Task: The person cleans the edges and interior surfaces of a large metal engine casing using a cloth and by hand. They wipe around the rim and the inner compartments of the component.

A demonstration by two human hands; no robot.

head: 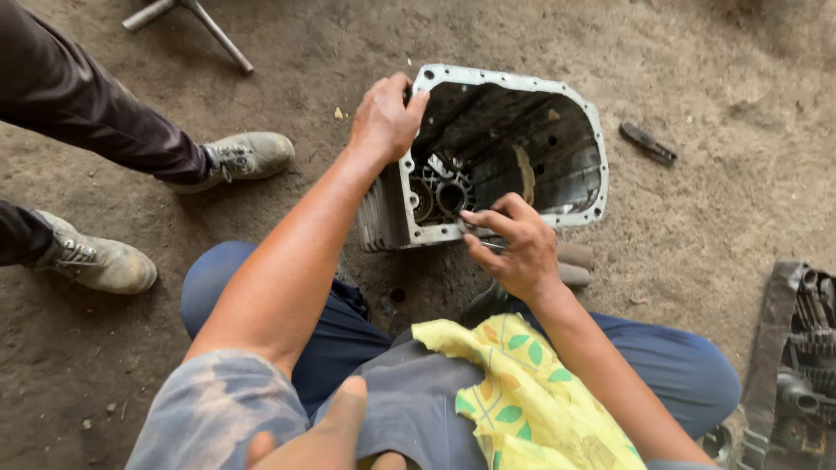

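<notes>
From the head view, the metal housing [501, 152] lies on the dirt floor [697, 78] just ahead of my knees, long axis running left-right. My left hand [385, 117] grips its near-left rim; my right hand [514, 244] (nearer me) pinches at its lower edge.

Housing [501, 148] mouth wide open on top, free entry from above. Left hand [383, 117] covers the near-left rim corner, right hand [514, 248] blocks the front edge. Dirt floor [697, 70] open behind and right of the housing, bar one small metal piece [647, 143]. Left side: another person's shoes [239, 157]. Far right: engine part [797, 365].
</notes>
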